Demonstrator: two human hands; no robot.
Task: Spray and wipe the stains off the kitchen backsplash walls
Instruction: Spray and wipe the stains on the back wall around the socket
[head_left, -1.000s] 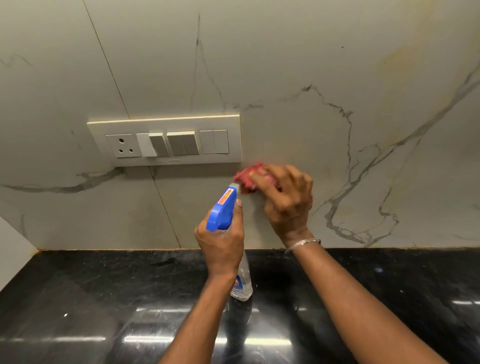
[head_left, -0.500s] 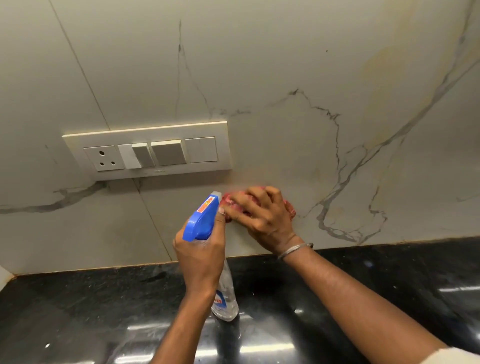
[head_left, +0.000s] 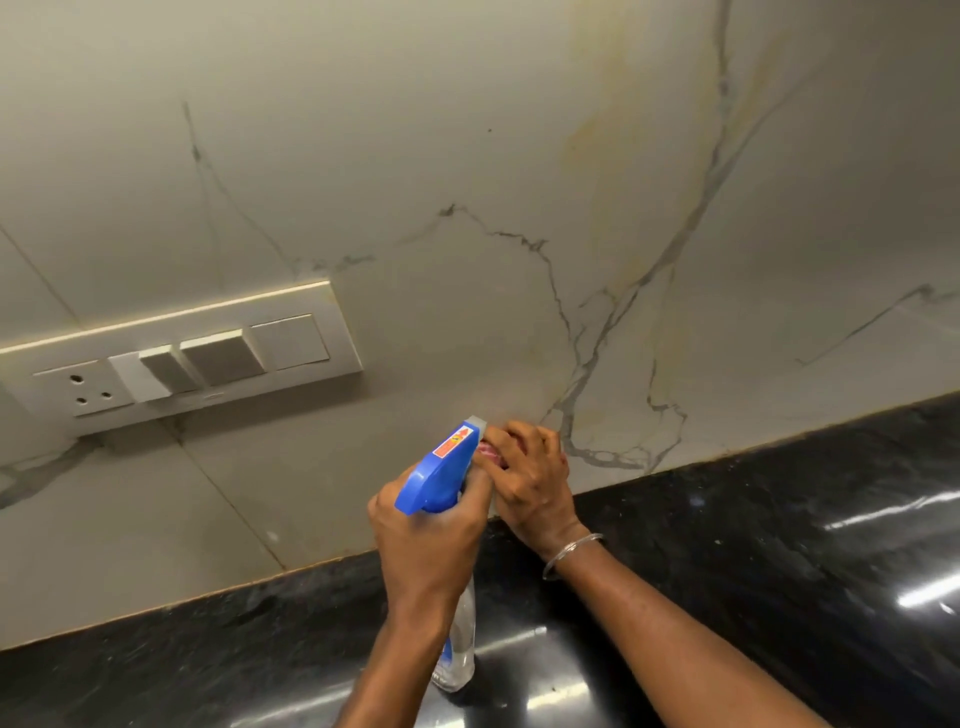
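Both forearms come in from the bottom edge and are cut off there. Beneath them lies the black polished bench (head_left: 779, 545), streaked with glare.

The left hand (head_left: 426, 535) is clamped on the spray bottle (head_left: 441, 475), its fingers curled round the neck under the blue trigger head. The hand hides the neck and the trigger. Of the clear body only the lower part shows, below the wrist and over the bench. Whether its base touches the bench cannot be told. The grey nozzle tip points up and away toward the wall, just beside the fingers of the other hand.

The right hand (head_left: 530, 478) is bunched with bent fingers over the cloth (head_left: 488, 451) and presses it against the backsplash (head_left: 467, 156) low down, just above the seam where wall meets bench. The cloth is almost wholly covered; only a sliver of pinkish red shows between the nozzle and the fingers. A thin metal bangle (head_left: 571, 553) circles the right wrist. The two hands are close together, nearly touching.

Beyond them the backsplash rises in pale marble-look tiles with grey veins. Yellowish streaks (head_left: 602, 182) run down it above and right of the hands. At the left a switch plate (head_left: 311, 312) sits on the wall, cut off by the frame edge, with a three-hole socket (head_left: 78, 387) and rocker switches.
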